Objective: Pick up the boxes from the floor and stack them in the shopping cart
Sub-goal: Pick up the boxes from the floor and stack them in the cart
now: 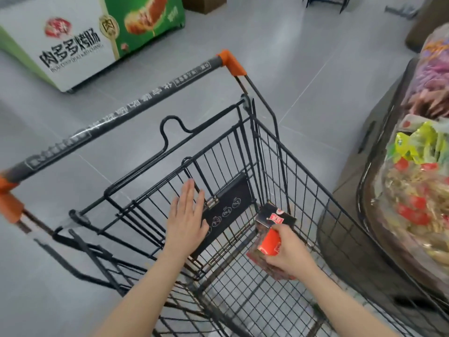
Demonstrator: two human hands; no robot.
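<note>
Right hand [289, 251] around box [271, 242] inside shopping cart [303, 166].

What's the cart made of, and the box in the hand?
The cart looks like dark painted metal wire: thin bars in a grid, with rusty-looking patches low down. The box gripped by the right hand seems to be glossy printed cardboard, with sharp folded edges.

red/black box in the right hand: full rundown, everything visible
The box looks like printed cardboard: a dark upper part with a small red-and-white label, a bright red panel lower down, a patterned lower end. It is tilted, held low inside the shopping cart near its right wall. The right hand grips it from above, fingers curled over the red panel and hiding part of it. Whether it rests on the cart floor cannot be told.
</note>
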